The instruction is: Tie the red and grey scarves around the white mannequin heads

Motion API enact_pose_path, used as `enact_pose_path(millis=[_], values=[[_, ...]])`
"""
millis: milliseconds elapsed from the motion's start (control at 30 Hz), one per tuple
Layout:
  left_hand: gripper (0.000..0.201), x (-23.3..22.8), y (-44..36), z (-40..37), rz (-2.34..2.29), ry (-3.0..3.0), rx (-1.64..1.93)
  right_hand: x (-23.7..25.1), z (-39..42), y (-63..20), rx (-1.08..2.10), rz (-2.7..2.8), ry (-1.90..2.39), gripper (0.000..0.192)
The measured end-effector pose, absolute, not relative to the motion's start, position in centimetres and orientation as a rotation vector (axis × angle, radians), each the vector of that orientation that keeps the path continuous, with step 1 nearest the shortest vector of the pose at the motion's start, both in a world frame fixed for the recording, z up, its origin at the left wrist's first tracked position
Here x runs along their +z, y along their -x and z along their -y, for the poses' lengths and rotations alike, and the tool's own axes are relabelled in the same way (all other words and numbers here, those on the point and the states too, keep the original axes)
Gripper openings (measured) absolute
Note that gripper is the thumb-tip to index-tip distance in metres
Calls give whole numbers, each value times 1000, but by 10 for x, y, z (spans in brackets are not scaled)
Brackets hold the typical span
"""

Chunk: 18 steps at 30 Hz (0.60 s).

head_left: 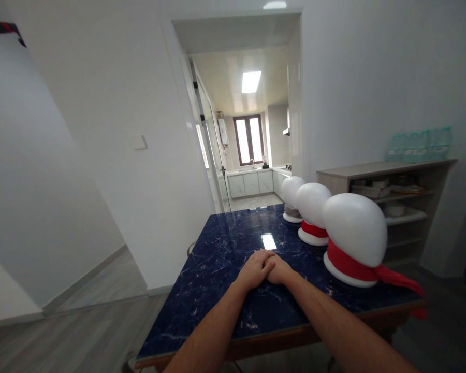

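Observation:
My left hand [255, 269] and my right hand [279, 269] rest together on the dark blue marble table [217, 269], the left fingers laid over the right. Neither holds anything. To the right stand three white mannequin heads in a row. The nearest head [355, 228] has a red scarf [376, 270] tied around its neck, its tail trailing over the table's right edge. The middle head [312, 204] also wears a red scarf. The far head [292, 191] has a grey one.
A shelf unit [392, 171] with dishes stands against the right wall, with packs of water bottles [419, 144] on top. A doorway [252, 155] beyond the table leads into a kitchen. White walls rise on the left above grey wood flooring [81, 321].

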<state>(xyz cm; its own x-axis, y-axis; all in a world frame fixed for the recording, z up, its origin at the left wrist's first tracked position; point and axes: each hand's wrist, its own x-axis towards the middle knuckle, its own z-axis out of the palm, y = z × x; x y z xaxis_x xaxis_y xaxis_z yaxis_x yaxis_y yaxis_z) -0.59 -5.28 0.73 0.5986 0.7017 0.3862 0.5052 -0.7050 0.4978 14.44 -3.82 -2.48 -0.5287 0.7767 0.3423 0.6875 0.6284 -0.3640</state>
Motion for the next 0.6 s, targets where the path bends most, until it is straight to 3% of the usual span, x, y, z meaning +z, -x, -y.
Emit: enact_pose_path(millis=[600], values=[[39, 3, 7, 46, -960, -2499, 829, -27, 37, -144, 193, 2414, 1159, 55]])
